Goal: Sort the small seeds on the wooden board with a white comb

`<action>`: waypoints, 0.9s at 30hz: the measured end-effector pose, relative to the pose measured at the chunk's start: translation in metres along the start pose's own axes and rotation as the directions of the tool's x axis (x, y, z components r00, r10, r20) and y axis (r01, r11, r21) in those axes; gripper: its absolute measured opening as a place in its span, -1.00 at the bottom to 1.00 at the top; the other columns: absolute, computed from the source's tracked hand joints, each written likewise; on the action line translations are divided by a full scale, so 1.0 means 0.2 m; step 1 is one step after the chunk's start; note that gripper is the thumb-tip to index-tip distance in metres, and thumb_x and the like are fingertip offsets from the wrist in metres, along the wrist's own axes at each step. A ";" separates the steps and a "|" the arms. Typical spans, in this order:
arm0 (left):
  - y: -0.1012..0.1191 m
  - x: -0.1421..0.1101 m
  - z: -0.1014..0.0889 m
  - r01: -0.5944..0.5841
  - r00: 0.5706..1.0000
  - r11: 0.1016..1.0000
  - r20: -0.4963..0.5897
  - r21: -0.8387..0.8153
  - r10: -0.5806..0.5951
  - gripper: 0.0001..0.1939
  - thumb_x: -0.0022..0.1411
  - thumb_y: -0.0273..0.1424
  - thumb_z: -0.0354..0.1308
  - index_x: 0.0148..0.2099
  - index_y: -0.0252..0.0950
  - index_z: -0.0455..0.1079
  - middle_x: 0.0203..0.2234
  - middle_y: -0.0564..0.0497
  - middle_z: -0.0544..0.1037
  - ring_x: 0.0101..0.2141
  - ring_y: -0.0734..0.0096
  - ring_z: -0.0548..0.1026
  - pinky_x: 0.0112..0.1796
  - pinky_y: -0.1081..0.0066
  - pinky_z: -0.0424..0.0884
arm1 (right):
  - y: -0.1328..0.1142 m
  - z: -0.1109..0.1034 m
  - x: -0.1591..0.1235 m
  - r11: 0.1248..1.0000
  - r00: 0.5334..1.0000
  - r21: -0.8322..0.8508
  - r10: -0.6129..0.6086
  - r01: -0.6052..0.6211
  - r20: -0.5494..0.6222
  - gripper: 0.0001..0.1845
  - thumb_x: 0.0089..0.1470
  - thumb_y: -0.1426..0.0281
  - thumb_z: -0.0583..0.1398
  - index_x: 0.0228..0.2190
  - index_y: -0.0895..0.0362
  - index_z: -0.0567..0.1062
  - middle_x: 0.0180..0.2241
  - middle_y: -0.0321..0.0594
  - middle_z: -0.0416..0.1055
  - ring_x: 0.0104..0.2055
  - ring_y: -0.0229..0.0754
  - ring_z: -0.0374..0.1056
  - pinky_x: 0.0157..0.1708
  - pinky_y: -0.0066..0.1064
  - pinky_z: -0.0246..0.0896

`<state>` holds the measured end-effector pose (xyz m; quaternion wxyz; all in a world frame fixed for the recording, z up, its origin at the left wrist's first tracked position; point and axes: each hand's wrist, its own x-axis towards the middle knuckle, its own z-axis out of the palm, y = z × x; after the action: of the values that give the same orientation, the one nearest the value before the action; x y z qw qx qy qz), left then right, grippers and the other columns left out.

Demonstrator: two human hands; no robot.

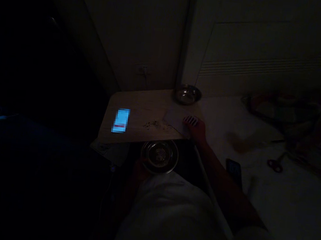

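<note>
Just below wooden table's (145, 102) near edge, left hand (143, 171) grips rim of metal dish (174, 157), pale bits inside. On tabletop, right hand (196, 130) touches pale sheet (174, 116), fingers bent; too dark to tell whether gripping. Dark specks (154, 124) beside sheet. Second metal bowl (188, 96) near far right corner; glowing screen (121, 120) at left.

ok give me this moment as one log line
left hand: holds metal bowl beside wooden table | right hand: at pale sheet, grip unclear | table: dark specks, second metal bowl, lit screen | light: dim
</note>
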<state>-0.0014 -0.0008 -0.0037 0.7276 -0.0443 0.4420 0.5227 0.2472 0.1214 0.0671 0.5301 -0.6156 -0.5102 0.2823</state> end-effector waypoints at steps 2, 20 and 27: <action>0.00 0.00 0.01 0.037 0.999 0.999 0.011 0.009 -0.037 -0.70 -0.08 -0.52 0.12 -0.22 -0.34 0.46 -0.42 -0.11 0.58 -0.24 0.06 0.53 -0.16 0.13 0.42 | 0.00 0.00 0.01 1.000 1.000 -0.024 0.002 -0.002 -0.014 -0.64 -0.19 0.24 0.28 -0.32 0.19 0.54 -0.33 -0.12 0.53 -0.32 -0.10 0.43 -0.30 -0.31 0.31; 0.00 0.05 -0.03 0.036 0.997 0.998 0.061 0.057 -0.040 -0.71 -0.08 -0.51 0.13 -0.21 -0.33 0.45 -0.40 -0.11 0.59 -0.20 0.04 0.52 -0.12 0.11 0.41 | 0.02 0.09 0.00 0.991 0.998 0.118 0.062 -0.063 0.012 -0.66 -0.21 0.25 0.28 -0.34 0.18 0.53 -0.33 -0.15 0.53 -0.30 -0.11 0.44 -0.26 -0.27 0.33; -0.01 0.06 -0.06 0.009 0.997 0.997 0.071 0.076 -0.014 -0.69 -0.05 -0.50 0.13 -0.18 -0.28 0.45 -0.36 -0.08 0.59 -0.18 0.06 0.52 -0.11 0.13 0.40 | 0.01 0.12 -0.03 0.988 0.993 0.137 0.054 -0.067 0.102 -0.67 -0.20 0.26 0.27 -0.33 0.17 0.54 -0.34 -0.15 0.54 -0.30 -0.12 0.45 -0.29 -0.30 0.34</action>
<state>-0.0060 0.0004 -0.0193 0.7471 -0.0005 0.4347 0.5029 0.2246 0.1246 0.0580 0.5376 -0.5775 -0.4955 0.3632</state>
